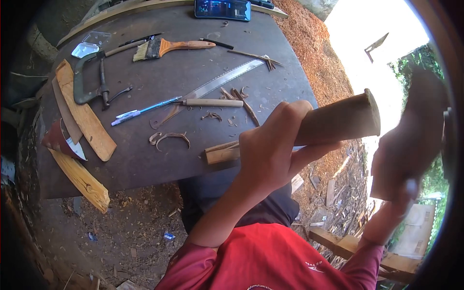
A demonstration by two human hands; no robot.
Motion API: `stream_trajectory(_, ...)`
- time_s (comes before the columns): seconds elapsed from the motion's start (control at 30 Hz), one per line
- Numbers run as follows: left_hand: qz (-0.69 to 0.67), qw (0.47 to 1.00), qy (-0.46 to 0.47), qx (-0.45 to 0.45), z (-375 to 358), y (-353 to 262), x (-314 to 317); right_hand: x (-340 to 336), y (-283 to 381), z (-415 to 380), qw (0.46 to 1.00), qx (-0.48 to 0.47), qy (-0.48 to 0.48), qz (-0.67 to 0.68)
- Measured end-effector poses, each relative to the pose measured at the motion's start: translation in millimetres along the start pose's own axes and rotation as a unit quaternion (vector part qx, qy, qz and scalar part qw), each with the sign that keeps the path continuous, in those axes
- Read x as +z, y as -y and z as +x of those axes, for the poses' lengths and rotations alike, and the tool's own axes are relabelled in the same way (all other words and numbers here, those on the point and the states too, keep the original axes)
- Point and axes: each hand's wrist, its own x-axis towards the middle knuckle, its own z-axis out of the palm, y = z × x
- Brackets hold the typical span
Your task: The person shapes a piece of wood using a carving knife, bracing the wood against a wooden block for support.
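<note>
My left hand (270, 145) is closed around a thick brown wooden piece (340, 118) with a rounded end, tilted up to the right over the table's edge. At the far right my right hand (403, 195) is raised and smeared by motion. A dark brown, blocky object (411, 135) rises from it, too blurred to name. Below my left hand a strip of light wood (222, 153) lies at the table's near edge. Close by are a wooden-handled tool (212, 102), curled shavings (171, 139) and a blue pen (145, 111).
On the dark table (159, 169) lie a metal ruler (227, 77), a paintbrush (174, 46), a clamp-like metal frame (79, 79), a phone (222, 8) and wood slats (84, 108). Sandpaper (63, 140) rests at the left. Sawdust (314, 53) covers the ground beyond the table.
</note>
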Motion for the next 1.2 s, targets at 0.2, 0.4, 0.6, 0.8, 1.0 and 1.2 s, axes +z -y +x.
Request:
stream_trajectory(0.2, -0.015, 1.0, 0.003, -0.002, 0, 0, 0, -2, -3, 0, 0.999, -0.001, 0.031, -0.015)
stream_trajectory(0.4, 0.0, 1.0, 0.008, 0.005, 0, 2, 1, -35, -27, -4, 0.979, 0.033, 0.125, 0.158)
stream_trajectory(0.6, 0.008, 1.0, 0.01, 0.011, 0, 1, 3, -58, -23, 27, 0.92, 0.163, 0.258, 0.244)
stream_trajectory(0.8, 0.009, 1.0, 0.017, 0.001, -1, 1, 1, -47, -54, -17, 0.982, 0.082, 0.096, 0.139)
stream_trajectory(1.0, -0.004, 1.0, 0.019, -0.016, 0, -1, 2, 25, -35, -17, 0.986, 0.151, 0.035, 0.061)
stream_trajectory(1.2, 0.001, 1.0, -0.005, 0.021, 2, 2, 5, 46, -61, -42, 0.978, 0.128, 0.134, -0.094)
